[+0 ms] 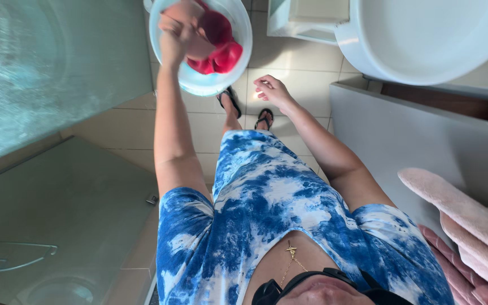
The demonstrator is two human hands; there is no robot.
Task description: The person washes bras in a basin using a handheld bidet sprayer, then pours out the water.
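Left hand [173, 35] closed around red cloth [219, 48], upper centre of frame, inside round pale-blue basin [210, 85]; right hand [272, 90] half open, empty, just right; glass shower door [57, 68] at left, pink towels [470, 226] lower right; cloth bunched, glossy

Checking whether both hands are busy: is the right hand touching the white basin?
Apart. The head view shows the right hand open over bare floor tiles, clear of the basin; the left hand is in it, on red cloth.
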